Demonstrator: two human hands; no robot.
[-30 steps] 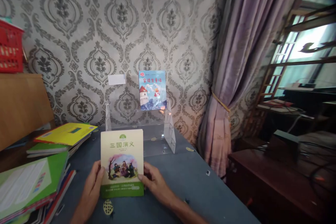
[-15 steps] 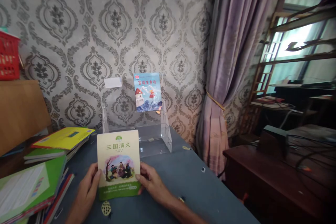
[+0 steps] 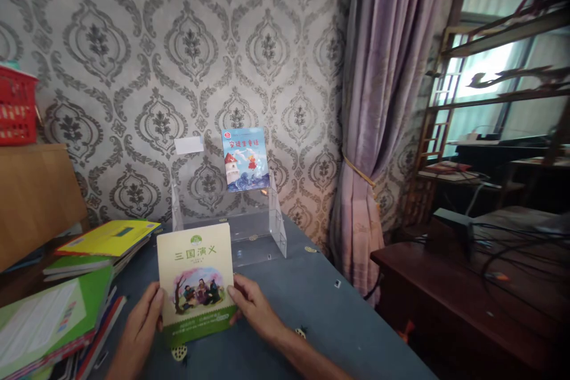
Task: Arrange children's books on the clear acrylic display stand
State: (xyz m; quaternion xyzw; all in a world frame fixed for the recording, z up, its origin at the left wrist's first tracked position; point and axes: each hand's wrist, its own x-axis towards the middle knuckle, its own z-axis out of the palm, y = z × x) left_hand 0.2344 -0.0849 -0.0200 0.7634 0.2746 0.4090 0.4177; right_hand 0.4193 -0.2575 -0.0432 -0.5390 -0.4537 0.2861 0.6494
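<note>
Over the blue-grey table (image 3: 320, 309), with room rightward before its slanting edge, and nearer than the clear acrylic stand (image 3: 278, 225), the 三国演义 paperback (image 3: 196, 273), probably light, bendable and slick, is gripped by its lower side edges, a sound place, between left hand (image 3: 145, 312) and right hand (image 3: 256, 306).

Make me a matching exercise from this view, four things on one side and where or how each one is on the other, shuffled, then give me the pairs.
Things:
1. cream-and-green book
2. blue book
3. red basket
4. purple curtain

Places and states:
A. gathered by a gold band
B. on top of a wooden box at the left edge
C. held between the left hand and the right hand
D. propped up on a clear stand near the wall

Right pairs: 1-C, 2-D, 3-B, 4-A.
</note>
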